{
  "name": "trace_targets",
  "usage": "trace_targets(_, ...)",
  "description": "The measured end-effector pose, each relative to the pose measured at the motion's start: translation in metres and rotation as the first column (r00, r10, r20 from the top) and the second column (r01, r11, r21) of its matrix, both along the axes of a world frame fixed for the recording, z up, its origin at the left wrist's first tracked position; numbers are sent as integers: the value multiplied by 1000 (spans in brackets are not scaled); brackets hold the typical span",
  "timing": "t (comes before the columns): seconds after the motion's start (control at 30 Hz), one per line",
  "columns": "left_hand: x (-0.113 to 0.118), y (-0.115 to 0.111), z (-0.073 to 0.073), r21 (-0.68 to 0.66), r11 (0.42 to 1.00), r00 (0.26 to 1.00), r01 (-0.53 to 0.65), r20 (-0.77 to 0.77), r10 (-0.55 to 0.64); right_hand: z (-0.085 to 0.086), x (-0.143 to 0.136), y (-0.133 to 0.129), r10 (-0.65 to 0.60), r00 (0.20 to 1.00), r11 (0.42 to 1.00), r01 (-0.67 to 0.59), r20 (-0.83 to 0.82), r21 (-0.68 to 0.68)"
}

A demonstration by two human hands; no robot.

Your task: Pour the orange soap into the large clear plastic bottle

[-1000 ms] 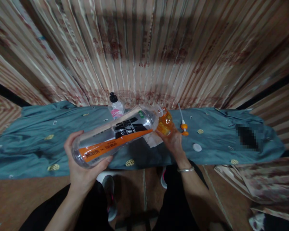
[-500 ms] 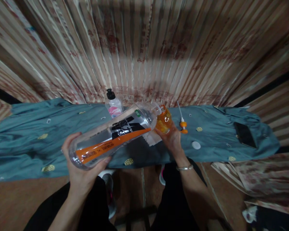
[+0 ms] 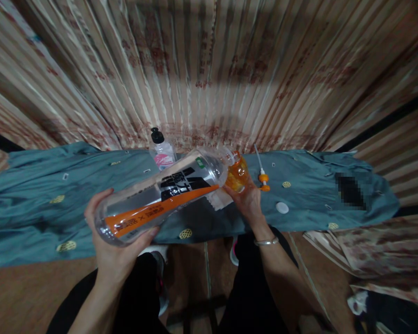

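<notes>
Holding a large clear bottle (image 3: 160, 197) aslant above the cloth-covered bench (image 3: 306, 199), with the left hand (image 3: 113, 253) clamped around its base and the right hand (image 3: 250, 202), apart from the left, clamped on a small amber bottle (image 3: 238, 175), neck to neck. Note, working outward, a white disc (image 3: 282, 207), a pale wrapper (image 3: 218, 201) beside the right hand, and an orange-and-white pump head (image 3: 264, 177) lying with tube attached. See farther back a black-capped bottle (image 3: 163, 155), partly hidden, then a striped curtain (image 3: 202, 88).

Pleated curtain (image 3: 202, 60), teal cloth (image 3: 308, 213), black-capped bottle (image 3: 163, 157), dark object (image 3: 351, 190) (blurred out)
</notes>
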State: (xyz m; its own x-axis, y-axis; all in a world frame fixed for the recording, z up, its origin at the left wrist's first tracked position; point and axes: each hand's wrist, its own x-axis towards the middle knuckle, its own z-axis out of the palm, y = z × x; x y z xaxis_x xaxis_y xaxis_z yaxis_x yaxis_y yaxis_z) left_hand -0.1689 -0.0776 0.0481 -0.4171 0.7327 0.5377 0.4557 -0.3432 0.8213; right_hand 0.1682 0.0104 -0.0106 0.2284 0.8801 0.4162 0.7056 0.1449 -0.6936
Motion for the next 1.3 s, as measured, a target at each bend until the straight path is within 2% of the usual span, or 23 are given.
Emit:
trace_targets(0.17, -1, 1, 2, 8, 1000, 1000, 10, -11, -10, -1, 2, 0, -10, 1000, 1000, 11, 26, -27)
trace_targets(0.33, -2, 1, 3, 80, 997, 995, 23, -100, -15, -2, 3, 0, -8, 999, 1000, 8, 45, 1)
trace_targets(0.57, -2, 3, 3, 116, 991, 986, 73, -158, -54, -5, 2, 0, -50, 998, 999, 49, 42, 22)
trace_targets(0.9, 6, 2, 12, 125, 986, 979, 108, -186, -83, -4, 5, -1, -57, 997, 998, 57, 42, 14)
trace_targets(1.17, 8, 1, 14, 136, 982, 975, 134, -195, -106, -5, 4, 0, -71, 997, 997, 70, 38, 26)
trace_targets(1.3, 10, 1, 12, 129, 986, 981, 107, -175, -83, -6, 7, 3, -77, 997, 996, 76, 25, 35)
